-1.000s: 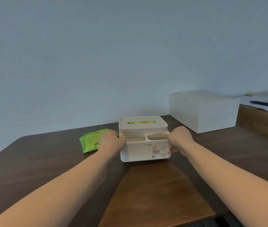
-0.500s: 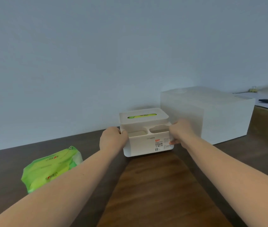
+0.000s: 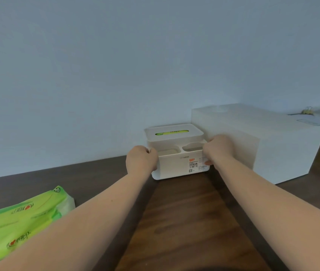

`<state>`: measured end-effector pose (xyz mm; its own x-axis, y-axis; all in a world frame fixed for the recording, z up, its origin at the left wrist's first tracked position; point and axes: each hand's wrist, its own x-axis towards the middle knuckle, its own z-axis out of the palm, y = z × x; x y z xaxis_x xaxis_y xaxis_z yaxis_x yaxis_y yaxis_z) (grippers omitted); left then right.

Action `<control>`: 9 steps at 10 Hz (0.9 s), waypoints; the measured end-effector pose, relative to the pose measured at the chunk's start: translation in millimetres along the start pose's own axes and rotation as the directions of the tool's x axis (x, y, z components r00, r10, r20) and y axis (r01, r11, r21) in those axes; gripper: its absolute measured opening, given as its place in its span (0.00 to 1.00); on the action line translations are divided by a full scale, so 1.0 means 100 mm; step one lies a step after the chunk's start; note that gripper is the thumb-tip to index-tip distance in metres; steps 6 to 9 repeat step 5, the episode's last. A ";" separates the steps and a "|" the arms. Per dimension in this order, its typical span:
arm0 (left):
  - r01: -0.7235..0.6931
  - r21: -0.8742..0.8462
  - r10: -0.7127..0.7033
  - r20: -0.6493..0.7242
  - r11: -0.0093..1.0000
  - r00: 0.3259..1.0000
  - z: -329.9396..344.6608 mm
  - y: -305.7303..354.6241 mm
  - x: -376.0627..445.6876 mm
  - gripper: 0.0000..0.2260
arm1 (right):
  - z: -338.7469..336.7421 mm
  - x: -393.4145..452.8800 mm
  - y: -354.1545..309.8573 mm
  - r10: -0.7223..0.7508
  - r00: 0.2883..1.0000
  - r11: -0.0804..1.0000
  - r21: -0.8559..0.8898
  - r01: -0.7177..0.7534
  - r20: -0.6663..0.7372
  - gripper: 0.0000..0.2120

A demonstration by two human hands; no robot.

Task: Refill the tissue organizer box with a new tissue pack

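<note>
Organizer box (image 3: 174,167) between 2 gripping hands

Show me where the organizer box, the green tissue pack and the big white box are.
organizer box (image 3: 174,167): head view, front wall.
green tissue pack (image 3: 18,222): head view, top face.
big white box (image 3: 284,153): head view, front side.

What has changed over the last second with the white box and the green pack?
Both hands, left hand and right hand, have pushed the tissue organizer box away toward the wall, next to the large white box. The green tissue pack now lies nearer the viewer, on the left. Unchanged: both hands grip the organizer's sides, its lid is on, and nothing was let go.
</note>
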<state>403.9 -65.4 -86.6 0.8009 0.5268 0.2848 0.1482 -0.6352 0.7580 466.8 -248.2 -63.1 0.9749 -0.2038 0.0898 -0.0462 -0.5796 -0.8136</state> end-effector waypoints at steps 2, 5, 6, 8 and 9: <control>-0.049 -0.028 0.049 -0.006 0.998 0.999 0.04 0.00 -0.08 0.24 | 0.04 0.02 0.09 -0.099 0.993 0.993 -0.070 0.094 -0.066 0.14; 0.073 -0.052 -0.071 0.047 0.996 0.996 -0.08 -0.37 -0.42 0.21 | -0.59 -0.67 0.02 -0.199 0.980 0.947 0.256 0.194 -0.008 0.07; 0.073 -0.052 -0.071 0.047 0.996 0.996 -0.08 -0.37 -0.42 0.21 | -0.59 -0.67 0.02 -0.199 0.980 0.947 0.256 0.194 -0.008 0.07; 0.073 -0.052 -0.071 0.047 0.996 0.996 -0.08 -0.37 -0.42 0.21 | -0.59 -0.67 0.02 -0.199 0.980 0.947 0.256 0.194 -0.008 0.07; 0.073 -0.052 -0.071 0.047 0.996 0.996 -0.08 -0.37 -0.42 0.21 | -0.59 -0.67 0.02 -0.199 0.980 0.947 0.256 0.194 -0.008 0.07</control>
